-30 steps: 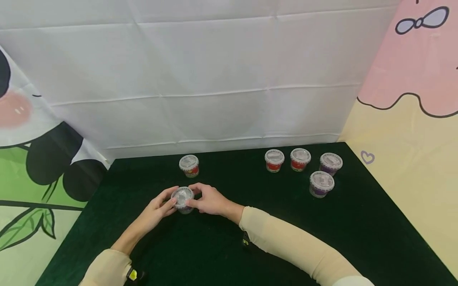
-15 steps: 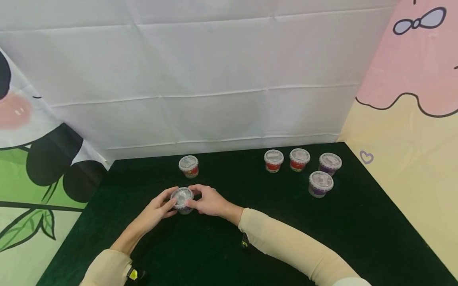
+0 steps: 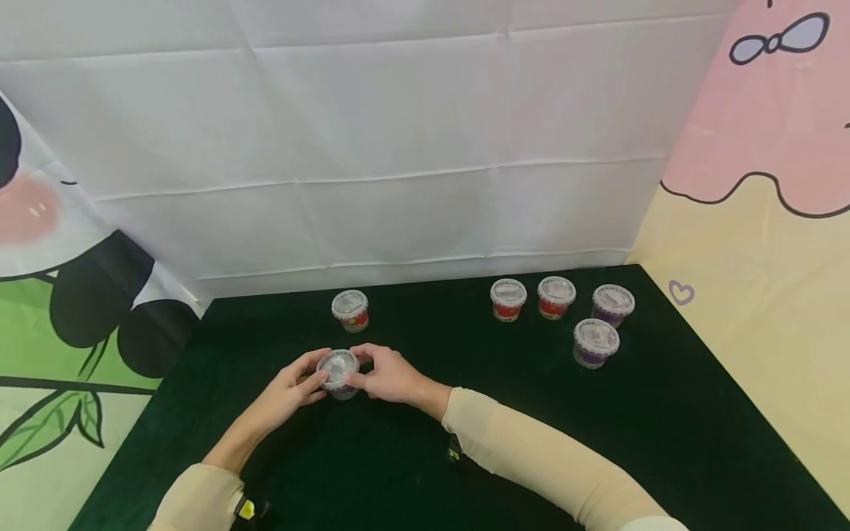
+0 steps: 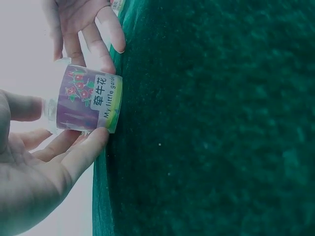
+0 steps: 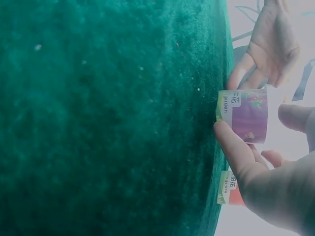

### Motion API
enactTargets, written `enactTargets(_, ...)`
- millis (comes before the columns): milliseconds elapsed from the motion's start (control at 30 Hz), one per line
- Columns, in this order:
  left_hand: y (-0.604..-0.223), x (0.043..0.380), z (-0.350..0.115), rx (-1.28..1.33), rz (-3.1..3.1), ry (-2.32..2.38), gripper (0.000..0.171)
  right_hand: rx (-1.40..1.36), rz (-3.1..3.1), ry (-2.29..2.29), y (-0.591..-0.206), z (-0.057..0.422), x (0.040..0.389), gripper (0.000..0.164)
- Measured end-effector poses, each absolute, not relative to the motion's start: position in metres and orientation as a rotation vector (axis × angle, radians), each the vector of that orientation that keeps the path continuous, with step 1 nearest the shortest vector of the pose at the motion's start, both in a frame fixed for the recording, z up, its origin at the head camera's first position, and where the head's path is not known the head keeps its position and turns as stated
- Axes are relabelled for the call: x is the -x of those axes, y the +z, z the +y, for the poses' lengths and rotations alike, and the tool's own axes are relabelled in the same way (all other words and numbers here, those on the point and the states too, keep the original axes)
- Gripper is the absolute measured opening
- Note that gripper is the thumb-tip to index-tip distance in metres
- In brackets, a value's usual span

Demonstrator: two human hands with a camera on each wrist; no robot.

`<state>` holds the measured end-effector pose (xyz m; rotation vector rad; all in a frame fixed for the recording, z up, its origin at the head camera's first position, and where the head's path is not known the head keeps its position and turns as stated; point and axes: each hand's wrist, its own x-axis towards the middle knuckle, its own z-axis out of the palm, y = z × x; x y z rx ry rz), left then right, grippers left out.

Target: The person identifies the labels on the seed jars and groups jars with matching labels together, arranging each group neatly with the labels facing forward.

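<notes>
A small lidded plastic tub (image 3: 338,366) stands on the dark green cloth, left of the middle in the head view. Its label (image 4: 78,101) is purple with a flower picture, Chinese characters and the words "My little garden". From the left side my left hand (image 3: 287,398) holds it, thumb at the lid's rim and fingers along the wall. My right hand (image 3: 392,375) grips the opposite side in much the same way. In the right wrist view the purple tub (image 5: 250,118) is upright, its base at the cloth. Just behind stands a red-labelled tub (image 3: 350,310).
At the back right are two more red-labelled tubs, one (image 3: 508,299) beside the other (image 3: 556,297). Right of them stand two purple-labelled tubs, one (image 3: 614,304) behind the other (image 3: 595,343). A white cloth backdrop (image 3: 398,147) rises behind the green-covered table (image 3: 412,479).
</notes>
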<state>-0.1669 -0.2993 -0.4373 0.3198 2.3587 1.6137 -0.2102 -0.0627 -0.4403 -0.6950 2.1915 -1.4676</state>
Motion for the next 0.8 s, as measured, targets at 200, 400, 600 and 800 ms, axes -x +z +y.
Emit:
enactTargets(200,-0.436,0.167,-0.299,-0.314,2.365,1.591,0.058,0.722,2.269,-1.382,-0.434,-0.062,0.211,0.051)
enactTargets(400,-0.435,0.167,-0.299,-0.294,2.371,1.573,0.058,0.764,2.333,-1.335,-0.436,-0.062,0.210,0.053)
enactTargets(600,-0.434,0.165,-0.294,-0.305,2.547,1.455,0.058,0.825,2.361,-1.322,-0.442,-0.056,0.207,0.057)
enactTargets(800,-0.419,0.166,-0.272,-0.518,2.993,1.118,0.053,0.940,2.371,-1.356,-0.427,-0.030,0.213,0.055)
